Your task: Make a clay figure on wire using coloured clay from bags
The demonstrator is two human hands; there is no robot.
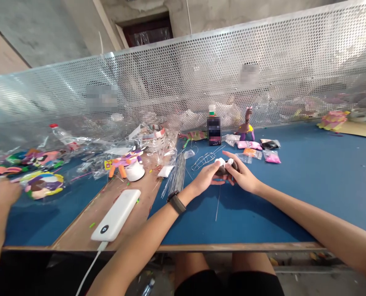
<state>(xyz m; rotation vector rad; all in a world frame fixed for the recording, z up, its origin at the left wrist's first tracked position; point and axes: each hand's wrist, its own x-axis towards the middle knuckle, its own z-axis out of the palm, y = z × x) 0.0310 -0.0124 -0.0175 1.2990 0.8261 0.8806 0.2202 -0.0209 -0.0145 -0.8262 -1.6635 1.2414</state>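
Both my hands are closed round a dark lump of modelling clay with white clay on its upper side. My left hand grips it from the left, its thumb pressed near the white part. From the right, my right hand holds it with the thumb on top. The fingers underneath are partly hidden. Just beyond my hands lies a bent wire frame. A thin straight wire lies on the blue table below them.
Bundled wires and a white power bank with a cable lie to the left. Clay packets, a dark bottle and a clay animal figure stand beyond. At far left, another person's hand is near clay pieces. A perforated metal screen backs the table.
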